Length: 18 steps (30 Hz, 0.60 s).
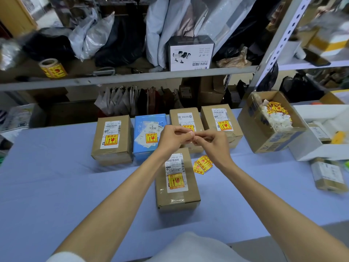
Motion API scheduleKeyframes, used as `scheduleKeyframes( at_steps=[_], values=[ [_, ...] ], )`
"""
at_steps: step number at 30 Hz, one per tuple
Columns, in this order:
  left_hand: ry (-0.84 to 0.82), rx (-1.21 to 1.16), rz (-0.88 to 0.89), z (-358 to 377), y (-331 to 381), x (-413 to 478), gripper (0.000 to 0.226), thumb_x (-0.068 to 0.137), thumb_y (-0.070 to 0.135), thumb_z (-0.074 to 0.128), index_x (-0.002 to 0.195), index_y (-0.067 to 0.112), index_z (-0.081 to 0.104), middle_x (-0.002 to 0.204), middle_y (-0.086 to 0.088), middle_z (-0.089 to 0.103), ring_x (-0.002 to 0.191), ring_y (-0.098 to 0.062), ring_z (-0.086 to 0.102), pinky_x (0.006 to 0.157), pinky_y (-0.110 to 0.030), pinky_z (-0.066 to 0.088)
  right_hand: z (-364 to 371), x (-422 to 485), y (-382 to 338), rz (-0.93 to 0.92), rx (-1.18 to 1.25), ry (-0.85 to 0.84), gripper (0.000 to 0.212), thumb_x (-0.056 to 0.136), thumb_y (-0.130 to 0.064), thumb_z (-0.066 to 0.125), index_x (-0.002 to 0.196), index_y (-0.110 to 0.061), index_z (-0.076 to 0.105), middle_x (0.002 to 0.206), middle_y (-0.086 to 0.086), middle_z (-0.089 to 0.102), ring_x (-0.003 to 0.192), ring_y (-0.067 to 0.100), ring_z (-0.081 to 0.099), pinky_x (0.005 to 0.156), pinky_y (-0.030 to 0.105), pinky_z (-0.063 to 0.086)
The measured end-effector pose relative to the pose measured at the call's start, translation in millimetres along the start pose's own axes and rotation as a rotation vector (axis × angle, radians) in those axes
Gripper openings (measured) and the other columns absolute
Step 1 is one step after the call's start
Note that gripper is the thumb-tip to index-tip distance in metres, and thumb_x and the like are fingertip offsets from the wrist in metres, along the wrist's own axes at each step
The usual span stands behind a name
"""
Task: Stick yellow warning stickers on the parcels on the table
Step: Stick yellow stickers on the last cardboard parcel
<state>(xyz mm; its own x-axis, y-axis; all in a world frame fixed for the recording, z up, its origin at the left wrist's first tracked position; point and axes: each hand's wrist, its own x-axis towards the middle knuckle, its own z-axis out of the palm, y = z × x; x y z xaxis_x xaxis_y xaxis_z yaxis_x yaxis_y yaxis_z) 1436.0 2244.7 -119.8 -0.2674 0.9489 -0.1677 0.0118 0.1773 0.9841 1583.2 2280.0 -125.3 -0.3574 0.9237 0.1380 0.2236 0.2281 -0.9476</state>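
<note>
A brown parcel [177, 193] lies nearest me on the blue table [56, 186], a yellow warning sticker [175, 180] on its white label. Behind it stands a row of parcels: a brown one [112, 140], a blue one [149, 137], a brown one [186, 118] and another brown one [221, 120], each with a yellow sticker. My left hand [172, 138] and my right hand [211, 142] meet above the middle of the row, fingertips pinched together on a small pale strip [192, 136]. Loose yellow stickers [202, 164] lie right of the near parcel.
An open cardboard box [272, 137] holding white scraps and yellow stickers stands at the right. A white tray [321, 148] and a small wrapped parcel [329, 174] sit further right. A sticker roll [52, 68] rests on the shelf behind the table.
</note>
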Motion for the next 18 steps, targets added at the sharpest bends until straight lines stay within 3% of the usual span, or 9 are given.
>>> scheduleKeyframes(
  at_steps=[4, 8, 18],
  values=[
    [-0.019, 0.025, 0.003, 0, 4, 0, 0.018, 0.082, 0.009, 0.073, 0.097, 0.0, 0.072, 0.088, -0.017, 0.073, 0.081, -0.027, 0.073, 0.08, -0.038, 0.06, -5, 0, 0, 0.057, 0.2, -0.023, 0.013, 0.085, -0.002, 0.067, 0.096, -0.007, 0.074, 0.083, 0.011, 0.075, 0.076, 0.023, 0.073, 0.072, 0.029, 0.059],
    [-0.051, 0.019, 0.027, 6, 8, 1, 0.016, 0.08, 0.007, 0.073, 0.094, 0.0, 0.072, 0.085, -0.019, 0.072, 0.081, -0.03, 0.072, 0.078, -0.037, 0.06, -12, 3, 0, 0.096, 0.269, 0.013, 0.011, 0.085, -0.003, 0.067, 0.095, -0.001, 0.073, 0.08, 0.014, 0.074, 0.069, 0.021, 0.072, 0.067, 0.024, 0.058],
    [-0.168, 0.011, 0.046, 50, 14, 16, 0.007, 0.084, 0.006, 0.069, 0.088, 0.009, 0.074, 0.079, -0.012, 0.073, 0.071, -0.017, 0.07, 0.068, -0.022, 0.058, -63, 5, 11, 0.179, 0.245, 0.03, 0.013, 0.083, -0.002, 0.07, 0.095, 0.003, 0.072, 0.083, 0.018, 0.072, 0.075, 0.026, 0.07, 0.075, 0.034, 0.059]
  ],
)
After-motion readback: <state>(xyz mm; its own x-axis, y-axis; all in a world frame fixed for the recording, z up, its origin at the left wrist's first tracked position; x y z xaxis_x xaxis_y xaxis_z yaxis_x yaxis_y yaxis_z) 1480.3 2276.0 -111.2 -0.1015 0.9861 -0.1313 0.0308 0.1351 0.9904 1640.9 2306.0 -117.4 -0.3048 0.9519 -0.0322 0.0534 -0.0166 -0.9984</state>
